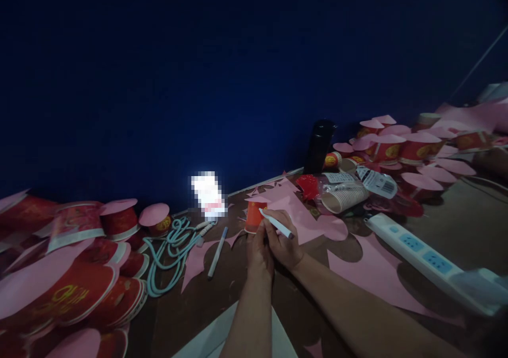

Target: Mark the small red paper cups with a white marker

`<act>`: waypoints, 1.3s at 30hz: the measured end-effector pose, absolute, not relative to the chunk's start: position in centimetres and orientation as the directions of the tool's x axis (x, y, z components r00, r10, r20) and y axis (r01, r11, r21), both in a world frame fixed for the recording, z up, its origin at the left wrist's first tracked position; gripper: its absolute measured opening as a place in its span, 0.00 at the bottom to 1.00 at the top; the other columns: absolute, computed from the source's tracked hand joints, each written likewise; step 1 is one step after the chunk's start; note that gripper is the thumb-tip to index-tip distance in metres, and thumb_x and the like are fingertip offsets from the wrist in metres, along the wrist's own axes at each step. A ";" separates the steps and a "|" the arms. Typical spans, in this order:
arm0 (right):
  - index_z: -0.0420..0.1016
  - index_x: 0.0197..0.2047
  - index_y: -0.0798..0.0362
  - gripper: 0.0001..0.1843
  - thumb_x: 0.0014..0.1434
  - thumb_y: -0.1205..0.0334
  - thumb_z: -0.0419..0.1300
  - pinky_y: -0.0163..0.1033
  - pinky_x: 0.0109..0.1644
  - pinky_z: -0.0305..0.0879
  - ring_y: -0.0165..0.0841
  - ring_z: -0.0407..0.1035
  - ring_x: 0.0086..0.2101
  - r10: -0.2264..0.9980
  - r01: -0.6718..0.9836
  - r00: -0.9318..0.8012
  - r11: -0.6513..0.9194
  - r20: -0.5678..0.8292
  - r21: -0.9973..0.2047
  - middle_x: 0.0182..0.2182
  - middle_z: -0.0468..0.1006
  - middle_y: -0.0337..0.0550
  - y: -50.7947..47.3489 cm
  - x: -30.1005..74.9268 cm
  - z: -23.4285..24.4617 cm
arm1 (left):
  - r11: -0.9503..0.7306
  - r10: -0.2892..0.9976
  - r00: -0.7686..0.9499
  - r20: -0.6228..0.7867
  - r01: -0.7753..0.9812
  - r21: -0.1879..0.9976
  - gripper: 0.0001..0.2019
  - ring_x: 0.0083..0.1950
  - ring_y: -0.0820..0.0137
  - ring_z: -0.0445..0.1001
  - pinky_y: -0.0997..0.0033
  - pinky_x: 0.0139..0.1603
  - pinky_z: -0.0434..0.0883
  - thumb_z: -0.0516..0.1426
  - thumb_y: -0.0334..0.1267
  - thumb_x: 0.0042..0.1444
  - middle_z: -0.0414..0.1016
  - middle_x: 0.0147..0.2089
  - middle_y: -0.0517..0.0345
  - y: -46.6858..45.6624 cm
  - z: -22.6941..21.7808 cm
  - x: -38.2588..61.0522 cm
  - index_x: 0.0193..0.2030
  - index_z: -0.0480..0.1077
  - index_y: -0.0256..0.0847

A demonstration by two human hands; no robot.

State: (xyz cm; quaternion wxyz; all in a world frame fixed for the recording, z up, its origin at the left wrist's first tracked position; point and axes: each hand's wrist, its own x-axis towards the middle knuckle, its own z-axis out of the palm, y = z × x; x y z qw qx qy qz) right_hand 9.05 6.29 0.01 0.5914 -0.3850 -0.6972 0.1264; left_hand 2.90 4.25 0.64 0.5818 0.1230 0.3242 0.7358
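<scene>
My left hand [257, 252] is closed around a small red paper cup [254, 215] standing upside down on a pink paper sheet [301, 215]. My right hand [282, 244] pinches a white pen [277, 223] whose tip touches the paper at the cup's base. Both hands meet in the middle of the brown table [222, 289]. A second pen [217, 252] lies on the table just left of my left hand.
Red cups topped with pink paper discs are heaped at the left [71, 273] and back right [400, 146]. A coiled teal cable [170, 252], a lit phone [208, 195], a black bottle [319, 145], a sleeve of paper cups [345, 195] and a white power strip [416, 249] lie around.
</scene>
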 end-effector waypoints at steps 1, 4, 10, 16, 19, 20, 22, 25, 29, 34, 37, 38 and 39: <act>0.68 0.54 0.48 0.17 0.61 0.66 0.54 0.45 0.49 0.69 0.36 0.70 0.45 0.684 0.387 -0.001 0.673 0.729 -0.631 0.44 0.76 0.46 6.3 9.1 0.0 | -0.115 0.939 -0.289 -0.187 -0.777 0.619 0.21 0.49 0.64 0.74 0.64 0.56 0.65 0.64 0.37 0.44 0.77 0.43 0.52 4.2 0.6 2.9 0.48 0.73 0.38; 0.69 0.53 0.48 0.16 0.61 0.65 0.54 0.45 0.49 0.69 0.36 0.71 0.43 0.684 0.409 0.000 0.666 0.729 -0.624 0.42 0.76 0.45 6.3 9.1 0.0 | -0.119 0.941 -0.288 -0.176 -0.772 0.625 0.21 0.50 0.64 0.74 0.63 0.56 0.65 0.64 0.37 0.45 0.77 0.43 0.52 4.3 0.5 2.9 0.48 0.72 0.38; 0.69 0.52 0.48 0.16 0.61 0.64 0.53 0.45 0.48 0.69 0.36 0.72 0.42 0.696 0.428 -0.012 0.652 0.718 -0.625 0.41 0.77 0.46 6.3 9.1 0.0 | -0.116 0.938 -0.294 -0.185 -0.767 0.631 0.21 0.48 0.63 0.74 0.63 0.55 0.66 0.64 0.38 0.45 0.77 0.43 0.52 4.5 0.3 2.9 0.48 0.73 0.38; 0.70 0.51 0.49 0.15 0.61 0.64 0.53 0.45 0.47 0.71 0.37 0.72 0.42 0.680 0.424 -0.003 0.665 0.733 -0.615 0.41 0.78 0.47 6.4 9.1 0.0 | -0.132 0.945 -0.286 -0.158 -0.776 0.616 0.20 0.49 0.63 0.74 0.65 0.55 0.65 0.63 0.37 0.45 0.78 0.44 0.52 4.3 0.4 3.0 0.47 0.73 0.38; 0.70 0.52 0.49 0.15 0.61 0.65 0.53 0.45 0.48 0.70 0.37 0.71 0.42 0.681 0.414 -0.010 0.670 0.733 -0.617 0.41 0.77 0.47 6.4 9.1 0.0 | -0.136 0.944 -0.286 -0.165 -0.792 0.595 0.20 0.48 0.64 0.74 0.65 0.54 0.66 0.64 0.36 0.44 0.78 0.42 0.53 4.3 0.5 3.0 0.46 0.73 0.38; 0.70 0.52 0.49 0.15 0.61 0.65 0.53 0.46 0.48 0.70 0.36 0.71 0.42 0.682 0.416 -0.012 0.668 0.731 -0.617 0.41 0.77 0.47 6.4 9.1 0.0 | -0.136 0.941 -0.291 -0.172 -0.793 0.594 0.20 0.48 0.64 0.75 0.65 0.54 0.66 0.64 0.36 0.43 0.78 0.42 0.53 4.3 0.6 3.0 0.46 0.73 0.38; 0.70 0.51 0.49 0.15 0.61 0.65 0.53 0.46 0.48 0.70 0.36 0.71 0.42 0.683 0.414 -0.011 0.668 0.731 -0.618 0.42 0.77 0.47 6.4 9.1 0.0 | -0.136 0.938 -0.297 -0.179 -0.791 0.597 0.19 0.48 0.64 0.75 0.65 0.53 0.66 0.64 0.35 0.43 0.78 0.42 0.53 4.3 0.7 3.0 0.45 0.74 0.38; 0.70 0.51 0.50 0.15 0.61 0.66 0.54 0.45 0.48 0.70 0.36 0.71 0.42 0.684 0.400 -0.009 0.671 0.729 -0.624 0.41 0.77 0.47 6.4 9.1 -0.1 | -0.133 0.941 -0.292 -0.173 -0.787 0.603 0.19 0.48 0.64 0.74 0.64 0.54 0.66 0.64 0.36 0.44 0.78 0.43 0.52 4.3 0.7 3.1 0.45 0.74 0.38; 0.70 0.51 0.49 0.15 0.60 0.67 0.54 0.46 0.49 0.69 0.36 0.72 0.42 0.695 0.411 -0.013 0.659 0.719 -0.630 0.40 0.77 0.46 6.4 9.2 -0.2 | -0.130 0.949 -0.274 -0.154 -0.790 0.599 0.19 0.50 0.63 0.74 0.63 0.56 0.65 0.63 0.36 0.44 0.77 0.44 0.52 4.4 0.5 3.0 0.46 0.73 0.38; 0.70 0.50 0.49 0.15 0.61 0.66 0.54 0.44 0.49 0.69 0.35 0.72 0.42 0.692 0.407 0.008 0.657 0.722 -0.635 0.39 0.78 0.45 6.3 9.3 -0.3 | -0.085 0.943 -0.258 -0.212 -0.800 0.594 0.19 0.49 0.63 0.74 0.62 0.56 0.65 0.63 0.36 0.44 0.77 0.41 0.51 4.5 0.3 2.8 0.46 0.73 0.36; 0.71 0.50 0.49 0.14 0.61 0.65 0.54 0.44 0.48 0.69 0.35 0.72 0.42 0.684 0.421 0.021 0.655 0.729 -0.627 0.39 0.78 0.45 6.4 9.3 -0.3 | -0.065 0.927 -0.269 -0.260 -0.800 0.596 0.18 0.47 0.64 0.75 0.63 0.55 0.66 0.63 0.37 0.44 0.77 0.39 0.53 4.5 0.5 2.7 0.44 0.73 0.38; 0.71 0.49 0.49 0.13 0.61 0.64 0.54 0.44 0.48 0.69 0.35 0.72 0.42 0.684 0.428 0.023 0.652 0.729 -0.626 0.39 0.78 0.45 6.4 9.3 -0.3 | -0.063 0.922 -0.275 -0.273 -0.802 0.594 0.18 0.46 0.65 0.75 0.64 0.54 0.66 0.64 0.37 0.43 0.77 0.39 0.54 4.4 0.6 2.7 0.43 0.73 0.38; 0.71 0.49 0.49 0.13 0.61 0.64 0.54 0.44 0.48 0.69 0.35 0.72 0.42 0.685 0.434 0.020 0.651 0.728 -0.623 0.39 0.78 0.45 6.5 9.3 -0.3 | -0.065 0.919 -0.280 -0.279 -0.803 0.593 0.17 0.45 0.65 0.75 0.64 0.54 0.66 0.64 0.37 0.43 0.77 0.39 0.54 4.4 0.6 2.7 0.43 0.73 0.38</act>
